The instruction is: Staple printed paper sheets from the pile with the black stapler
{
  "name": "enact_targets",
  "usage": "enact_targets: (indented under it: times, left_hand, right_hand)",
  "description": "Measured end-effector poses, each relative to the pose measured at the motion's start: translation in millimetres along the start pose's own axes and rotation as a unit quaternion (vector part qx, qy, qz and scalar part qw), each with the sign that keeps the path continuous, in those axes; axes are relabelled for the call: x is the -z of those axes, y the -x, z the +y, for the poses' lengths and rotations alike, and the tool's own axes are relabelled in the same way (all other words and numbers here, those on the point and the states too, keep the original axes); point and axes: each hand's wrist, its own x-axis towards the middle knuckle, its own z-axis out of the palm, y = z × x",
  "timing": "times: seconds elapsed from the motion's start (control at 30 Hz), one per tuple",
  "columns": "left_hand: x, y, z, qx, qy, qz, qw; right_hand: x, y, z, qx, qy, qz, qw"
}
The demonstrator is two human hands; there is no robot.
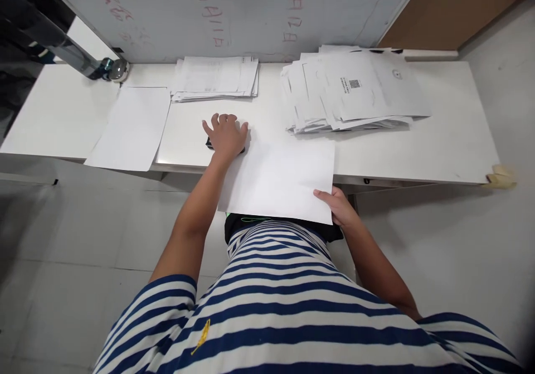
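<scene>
My left hand (225, 134) lies palm down, fingers spread, over a small black object (210, 144) at the table's front. That object may be a stapler, but the hand covers most of it. White paper (280, 179) reaches from beside the left hand out over the table's front edge, toward my waist. My right hand (340, 207) pinches its near right corner, thumb on top and fingers underneath. The upper face of the paper looks blank. Whether it is one sheet or several I cannot tell.
Loosely piled printed papers (376, 87) lie at the back right of the white table (455, 117). A smaller stack (213, 76) sits at the back middle. Another white sheet (134, 123) lies on the left, overhanging the front edge. Behind stands a whiteboard (251, 17) with red writing.
</scene>
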Motion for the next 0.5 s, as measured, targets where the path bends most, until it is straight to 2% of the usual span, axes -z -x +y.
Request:
enact_targets:
  times: [0.07,0.13,0.23,0.27,0.33,0.4,0.5]
  left_hand:
    - [8.6,-5.1,2.5,0.025,0.037,-0.009,0.999]
    - [21.8,-7.4,3.4,0.035,0.098,0.007,0.995]
    - [40.9,-0.8,-4.7,-0.012,0.146,0.061,0.987]
    - [45.0,3.7,-10.2,-0.036,0.14,0.06,0.988]
    - [48.5,14.0,-23.1,-0.069,0.118,0.019,0.99]
    - [46.7,23.0,-34.7,-0.066,0.109,-0.019,0.992]
    - [40.0,29.2,-43.4,-0.04,0.098,-0.006,0.994]
  right_hand:
    - [-0.9,0.9,-3.4,0.007,-0.002,-0.003,1.0]
    - [0.3,2.4,-9.0,0.013,-0.001,-0.006,1.0]
    - [4.9,5.7,-20.8,0.013,0.01,-0.011,1.0]
    - [7.0,7.5,-25.6,0.013,0.013,-0.01,1.0]
    - [12.1,12.8,-36.5,0.019,0.017,0.001,1.0]
    - [19.2,21.2,-48.8,0.029,0.022,0.021,0.999]
    - [33.9,36.9,-70.0,0.059,0.034,0.069,0.995]
